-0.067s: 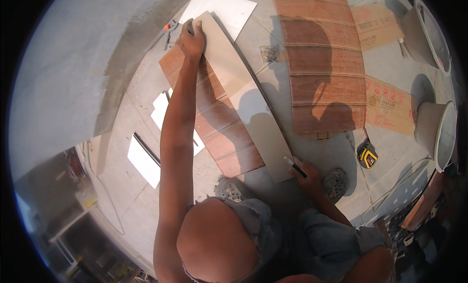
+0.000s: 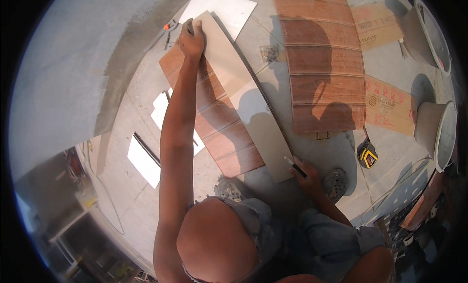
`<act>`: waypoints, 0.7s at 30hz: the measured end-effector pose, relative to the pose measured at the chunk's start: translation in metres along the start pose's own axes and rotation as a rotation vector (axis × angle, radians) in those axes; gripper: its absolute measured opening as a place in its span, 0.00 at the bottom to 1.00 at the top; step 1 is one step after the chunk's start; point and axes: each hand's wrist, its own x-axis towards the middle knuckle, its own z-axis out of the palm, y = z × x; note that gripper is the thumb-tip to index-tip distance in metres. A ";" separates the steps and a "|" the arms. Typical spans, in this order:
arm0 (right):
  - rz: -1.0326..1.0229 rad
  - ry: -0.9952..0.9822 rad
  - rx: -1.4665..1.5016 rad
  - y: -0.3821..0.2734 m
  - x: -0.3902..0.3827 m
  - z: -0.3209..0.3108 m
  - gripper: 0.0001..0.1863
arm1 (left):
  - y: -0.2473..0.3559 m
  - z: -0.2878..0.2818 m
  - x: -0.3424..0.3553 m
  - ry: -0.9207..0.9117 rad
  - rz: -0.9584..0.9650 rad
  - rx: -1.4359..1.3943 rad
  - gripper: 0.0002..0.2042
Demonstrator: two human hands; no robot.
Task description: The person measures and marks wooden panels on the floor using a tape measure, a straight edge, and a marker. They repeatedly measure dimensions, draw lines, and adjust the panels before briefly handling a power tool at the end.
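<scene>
A long, smooth beige tile strip (image 2: 246, 100) slants from far left to near middle, lying partly over a brown wood-look panel (image 2: 226, 136) with grooves across it. My left hand (image 2: 191, 38) is closed round the strip's far left edge, thumb on top. Down at the strip's near right corner, my right hand (image 2: 308, 179) grips a marker (image 2: 298, 170) with a dark body and a whitish end that points up and away. The fingers of that hand are at the strip's edge; whether they press on it is hard to tell.
Another brown grooved panel (image 2: 324, 63) lies to the right, with flattened cardboard (image 2: 390, 107) beside it. A yellow-black tape measure (image 2: 367, 155) rests nearby. Two buckets (image 2: 434, 134) stand far right. White offcuts (image 2: 144, 161) lie left, and a white sheet (image 2: 236, 10) at the far end.
</scene>
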 end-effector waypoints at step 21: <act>0.039 -0.075 0.096 0.004 0.011 0.002 0.26 | -0.155 0.002 0.088 -0.027 0.570 0.424 0.26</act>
